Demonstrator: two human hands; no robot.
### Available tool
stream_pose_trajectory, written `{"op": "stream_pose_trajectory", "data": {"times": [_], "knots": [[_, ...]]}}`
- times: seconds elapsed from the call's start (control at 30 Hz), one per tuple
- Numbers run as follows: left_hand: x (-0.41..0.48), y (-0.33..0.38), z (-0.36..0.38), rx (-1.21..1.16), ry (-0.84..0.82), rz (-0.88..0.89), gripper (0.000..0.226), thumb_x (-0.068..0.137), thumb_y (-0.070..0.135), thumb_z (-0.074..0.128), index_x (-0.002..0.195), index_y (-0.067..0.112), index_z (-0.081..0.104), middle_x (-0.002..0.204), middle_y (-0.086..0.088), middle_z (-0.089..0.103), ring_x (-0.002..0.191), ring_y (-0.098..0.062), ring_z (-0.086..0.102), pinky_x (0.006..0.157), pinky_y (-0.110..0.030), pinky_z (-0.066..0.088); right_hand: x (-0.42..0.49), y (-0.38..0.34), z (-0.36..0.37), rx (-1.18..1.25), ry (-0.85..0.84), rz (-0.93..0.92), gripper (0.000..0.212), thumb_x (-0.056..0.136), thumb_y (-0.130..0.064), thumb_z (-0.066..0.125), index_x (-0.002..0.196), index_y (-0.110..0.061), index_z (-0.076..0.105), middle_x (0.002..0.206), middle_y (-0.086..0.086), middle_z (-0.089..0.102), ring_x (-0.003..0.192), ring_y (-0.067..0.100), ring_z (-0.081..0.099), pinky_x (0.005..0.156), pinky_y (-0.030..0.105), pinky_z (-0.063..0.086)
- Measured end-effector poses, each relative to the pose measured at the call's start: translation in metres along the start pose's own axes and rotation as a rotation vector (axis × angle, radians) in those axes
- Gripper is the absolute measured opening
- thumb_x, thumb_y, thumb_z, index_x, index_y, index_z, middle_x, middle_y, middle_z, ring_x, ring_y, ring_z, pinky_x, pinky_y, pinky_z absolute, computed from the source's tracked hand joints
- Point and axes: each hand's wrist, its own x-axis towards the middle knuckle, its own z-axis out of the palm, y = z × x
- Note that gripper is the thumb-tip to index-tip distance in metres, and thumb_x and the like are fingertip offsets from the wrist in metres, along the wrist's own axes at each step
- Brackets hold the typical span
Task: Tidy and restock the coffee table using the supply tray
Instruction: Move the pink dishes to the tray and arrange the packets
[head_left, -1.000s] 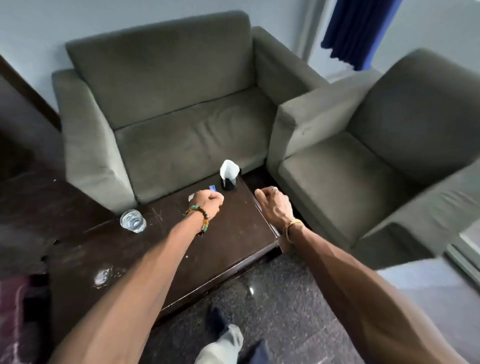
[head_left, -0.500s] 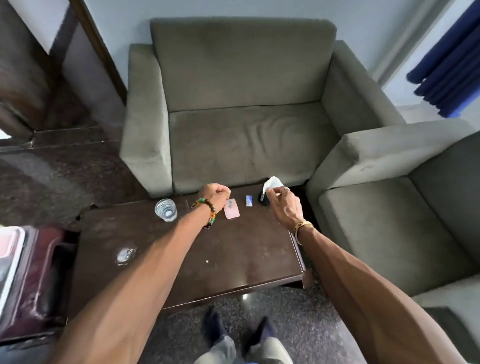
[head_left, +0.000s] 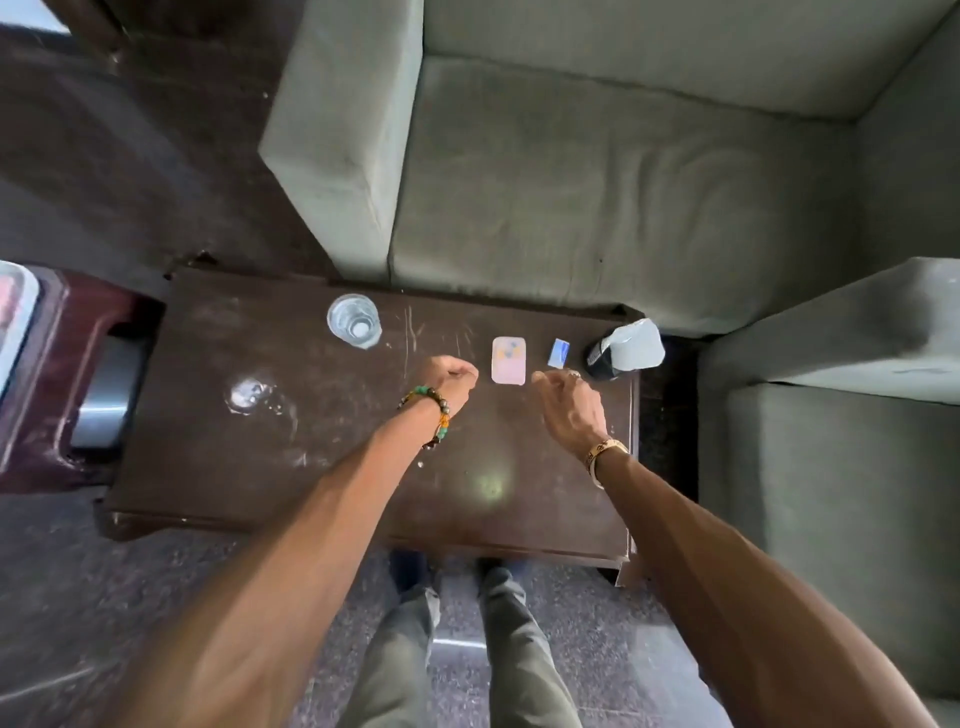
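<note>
A dark wooden coffee table lies below me. Near its far edge are a clear glass, a pale pink packet, a small blue sachet and a black holder with white tissue at the right corner. My left hand is curled into a fist just left of the pink packet, nothing visible in it. My right hand hovers just right of the packet, below the blue sachet, fingers loosely bent and holding nothing.
A wet ring mark sits left of centre on the table. A grey sofa stands behind, a grey armchair to the right. A maroon stand with a tray is at the left. My legs stand at the near edge.
The view has tilted further down over the table. My right hand has drawn back from the tissue holder toward the pink packet. My left fist stays beside the packet.
</note>
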Motion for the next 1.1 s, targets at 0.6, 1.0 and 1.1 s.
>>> {"op": "stream_pose_trajectory", "data": {"times": [0.6, 1.0, 1.1], "knots": [[0.144, -0.040, 0.075, -0.133, 0.115, -0.225, 0.043, 0.083, 0.024, 0.065, 0.121, 0.006, 0.061, 0.121, -0.022, 0.064, 0.114, -0.038, 0.061, 0.098, -0.048, 0.051, 0.135, 0.050, 0.053, -0.009, -0.134, 0.077, 0.037, 0.106, -0.024, 0.038, 0.113, 0.000, 0.064, 0.114, 0.024, 0.066, 0.108, 0.041, 0.061, 0.087, 0.039, 0.046], [0.173, -0.049, 0.100, -0.182, 0.114, -0.336, 0.043, 0.093, 0.057, 0.040, 0.105, 0.020, 0.059, 0.092, -0.008, 0.060, 0.084, -0.025, 0.061, 0.072, -0.036, 0.058, 0.173, 0.063, 0.089, 0.318, -0.187, 0.268, 0.029, 0.098, -0.030, 0.049, 0.111, -0.011, 0.067, 0.090, 0.010, 0.060, 0.077, 0.031, 0.059, 0.084, 0.052, 0.059], [0.163, -0.043, 0.093, -0.294, 0.105, -0.384, 0.050, 0.091, 0.065, 0.037, 0.102, 0.021, 0.056, 0.086, -0.005, 0.059, 0.077, -0.020, 0.058, 0.064, -0.033, 0.055, 0.164, 0.064, 0.085, 0.436, -0.227, 0.303, 0.028, 0.094, -0.020, 0.052, 0.119, -0.015, 0.064, 0.090, 0.005, 0.060, 0.077, 0.024, 0.057, 0.074, 0.045, 0.059]]}}
